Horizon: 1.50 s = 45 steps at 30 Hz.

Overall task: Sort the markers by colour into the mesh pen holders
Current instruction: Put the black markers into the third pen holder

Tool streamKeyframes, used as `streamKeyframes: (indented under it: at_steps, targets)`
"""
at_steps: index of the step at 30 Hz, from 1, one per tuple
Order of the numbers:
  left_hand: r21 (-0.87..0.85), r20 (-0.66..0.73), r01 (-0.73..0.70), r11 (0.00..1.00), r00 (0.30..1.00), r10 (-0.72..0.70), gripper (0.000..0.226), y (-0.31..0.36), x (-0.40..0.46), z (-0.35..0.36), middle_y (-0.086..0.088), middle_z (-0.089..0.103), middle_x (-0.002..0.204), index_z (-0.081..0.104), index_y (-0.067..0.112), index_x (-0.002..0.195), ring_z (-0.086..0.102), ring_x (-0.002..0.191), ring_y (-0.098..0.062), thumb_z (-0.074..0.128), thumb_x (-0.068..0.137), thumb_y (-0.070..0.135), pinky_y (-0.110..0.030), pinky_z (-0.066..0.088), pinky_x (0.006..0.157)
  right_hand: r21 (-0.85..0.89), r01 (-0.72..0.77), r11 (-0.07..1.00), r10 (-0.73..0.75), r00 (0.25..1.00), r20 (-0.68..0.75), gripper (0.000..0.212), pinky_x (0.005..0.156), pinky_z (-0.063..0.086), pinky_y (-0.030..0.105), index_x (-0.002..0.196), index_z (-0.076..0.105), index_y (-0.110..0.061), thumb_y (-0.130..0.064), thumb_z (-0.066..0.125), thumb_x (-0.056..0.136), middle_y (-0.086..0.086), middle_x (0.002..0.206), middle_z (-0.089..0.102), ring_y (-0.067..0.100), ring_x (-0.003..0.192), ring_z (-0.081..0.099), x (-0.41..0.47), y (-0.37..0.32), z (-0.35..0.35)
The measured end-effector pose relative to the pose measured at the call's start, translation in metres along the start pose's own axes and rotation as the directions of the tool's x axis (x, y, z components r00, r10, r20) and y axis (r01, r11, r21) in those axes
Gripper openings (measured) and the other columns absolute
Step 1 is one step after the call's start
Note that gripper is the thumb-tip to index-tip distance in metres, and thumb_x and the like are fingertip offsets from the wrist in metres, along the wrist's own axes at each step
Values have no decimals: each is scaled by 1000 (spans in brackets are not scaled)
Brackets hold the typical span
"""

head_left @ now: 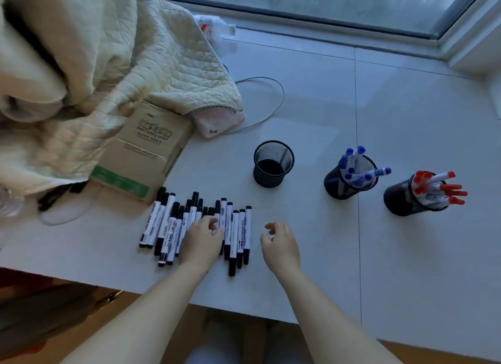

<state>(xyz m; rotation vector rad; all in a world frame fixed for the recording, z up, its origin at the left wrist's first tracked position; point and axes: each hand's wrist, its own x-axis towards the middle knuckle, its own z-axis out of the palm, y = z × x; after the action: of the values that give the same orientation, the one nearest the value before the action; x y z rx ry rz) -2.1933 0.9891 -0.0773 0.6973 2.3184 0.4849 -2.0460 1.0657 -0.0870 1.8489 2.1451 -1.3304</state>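
Several black-capped markers (168,222) lie side by side on the white surface (311,255) near its front edge. My left hand (202,241) rests on top of the row's middle, fingers curled onto the markers; whether it grips one I cannot tell. Just right of the row my right hand (280,245) hovers, fingers apart and holding nothing. Behind them stand three black mesh holders: an empty holder (273,163), a holder with blue markers (349,178), and a holder with red markers (418,194) at the right.
A cardboard box (143,152) lies behind the markers at the left, half under a quilted cream blanket (108,65). A thin cable (271,106) loops behind the empty holder. A white bottle (217,30) lies by the window frame (325,17).
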Motion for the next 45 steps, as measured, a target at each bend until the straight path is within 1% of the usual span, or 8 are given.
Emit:
streamKeyframes:
  at_steps: [6,11,16,23,27,35,39,45]
  targets:
    - [71,-11,12,997,1000,-11,45,-25,5,0,-3,47,130,45,20,134,55,102,-17,51,91,29,-27,43,75,-27,-140,990,142,988,55,41,90,41,32,130,44,-13,-30,46,93,4,132,45,20,115,49,8,-20,32]
    - [95,-4,-11,995,1000,12,47,-27,8,8,-4,46,128,42,19,135,53,105,-20,51,91,32,-36,49,84,-69,-164,984,166,986,19,51,83,43,33,128,40,-12,-40,55,88,4,132,42,22,111,51,10,-26,46]
    - [115,-10,-26,993,1000,27,54,-22,11,17,-2,42,133,37,18,139,52,111,-20,53,90,34,-31,45,79,-113,-167,980,166,986,-17,55,74,42,31,120,39,-11,-44,62,82,5,122,44,25,102,55,16,-27,50]
    - [319,-26,-84,944,995,97,67,-12,15,25,-7,37,138,24,13,141,44,121,-22,54,88,41,-34,45,85,-96,-157,983,156,987,-25,43,72,43,33,114,43,-9,-34,59,83,6,116,46,27,98,54,22,-21,48]
    - [433,-41,-70,899,995,96,71,-3,18,32,-7,38,137,23,13,139,43,123,-20,55,86,47,-37,44,86,-193,-161,968,157,987,-37,31,66,38,32,113,43,-4,-22,49,88,11,118,44,31,97,53,24,-13,44]
    - [402,-24,-62,914,997,78,65,5,23,46,-9,37,129,27,11,134,39,118,-23,57,86,42,-32,46,78,-225,-146,963,150,989,-2,25,67,37,33,107,45,-3,-20,46,88,12,111,47,32,94,54,28,0,32]
    - [373,-43,-22,928,998,41,53,10,24,50,-12,40,126,34,6,127,42,113,-25,54,89,37,-33,44,78,-140,-146,979,152,988,35,16,64,35,32,96,44,-7,-21,45,87,9,96,44,26,77,44,29,4,26]
    - [323,-18,32,946,999,-28,35,18,27,52,-16,47,118,41,2,115,47,103,-28,50,90,25,-35,41,76,-70,-146,987,152,985,82,14,60,30,30,83,37,-10,-21,45,85,3,85,42,23,74,40,32,10,16]
